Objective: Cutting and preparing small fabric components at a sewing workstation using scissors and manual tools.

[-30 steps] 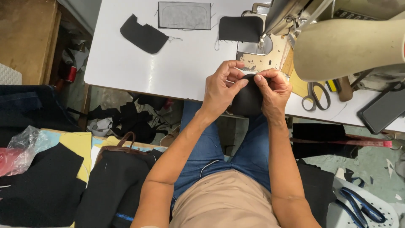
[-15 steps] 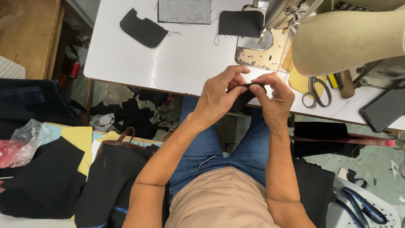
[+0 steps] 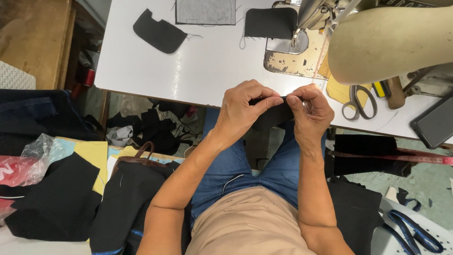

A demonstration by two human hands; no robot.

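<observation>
Pinching a small black fabric piece (image 3: 273, 114) from both sides, the two hands meet at the near edge of the white surface (image 3: 212, 66), above the person's lap. The left hand (image 3: 245, 111) is curled closed, thumb and forefinger clamped on the upper edge of the fabric; the right hand (image 3: 309, 111) is likewise closed on that edge, its fingertips nearly touching those of the left. Most of the cloth hangs below the fingers, between the hands and the blue jeans (image 3: 236, 165).

Just beyond the right hand lies a worn metal plate (image 3: 292, 61) under the needle of a cream sewing machine (image 3: 391, 42), whose body rises past that hand. A black rectangular patch (image 3: 269, 22) sits at the needle, farther off from the hands. To the right of the right hand are scissors (image 3: 359, 101) on a yellow sheet (image 3: 340, 89), then a dark flat phone-like slab (image 3: 436, 123) well apart.

Beyond the left hand, well apart, a black curved fabric cutout (image 3: 158, 32) and a grey stitched panel (image 3: 205, 10) lie on the surface. Below and left of the left forearm, off the surface, are heaps of black cloth (image 3: 61, 198) and a crumpled clear plastic bag (image 3: 33, 156). A red measuring tape (image 3: 401, 157) runs right of the right forearm.
</observation>
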